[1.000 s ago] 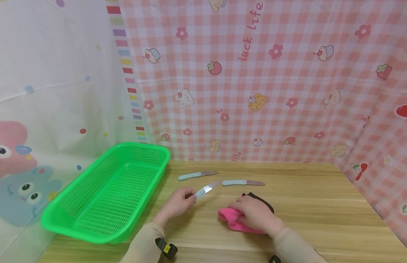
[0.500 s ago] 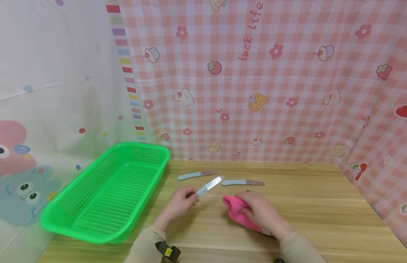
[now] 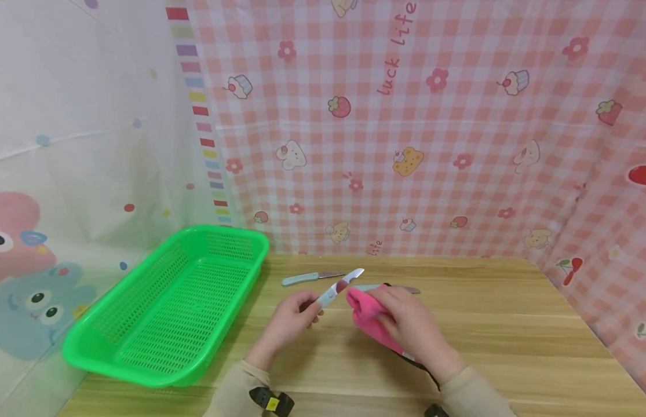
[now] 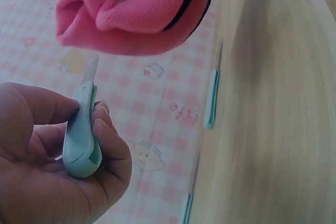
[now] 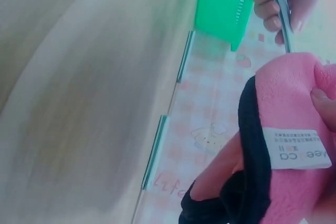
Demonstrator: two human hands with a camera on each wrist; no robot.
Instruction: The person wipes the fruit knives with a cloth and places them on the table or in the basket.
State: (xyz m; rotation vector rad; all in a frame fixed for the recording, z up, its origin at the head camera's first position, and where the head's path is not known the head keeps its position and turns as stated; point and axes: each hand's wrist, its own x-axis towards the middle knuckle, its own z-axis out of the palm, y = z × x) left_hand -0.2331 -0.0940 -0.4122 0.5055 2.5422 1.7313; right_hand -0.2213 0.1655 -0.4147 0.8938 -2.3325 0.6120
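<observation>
Left hand [image 3: 294, 318]: curled round the pale blue-green handle of a folding knife [image 3: 328, 298], thumb on one side, fingers on the other; knife opened out, its blade reaching beyond the fingertips, away from the palm, tilted up to the right in the head view, a pink patch showing on the metal. Right hand [image 3: 413, 321]: grasping a pink plush cloth [image 3: 375, 327], bunched, with black edging and a white printed label [image 5: 296, 148]; thumb pressed into the folds. Cloth situated to the right of the held blade, near it; whether the two touch cannot be told. Second folding knife [image 3: 300, 279]: open, same pale handle, lying on the wood-grain table [image 3: 489, 324] beyond the left hand, handle end toward the basket. Third folding knife [image 3: 367, 287]: open, likewise on the table, beyond the cloth and right hand, which hide part of it; blade end to the right. Green perforated basket [image 3: 145, 373]: at the left of the table, well apart from the right hand. Pink checked curtain [image 3: 312, 133]: behind, printed with cupcakes and strawberries.
</observation>
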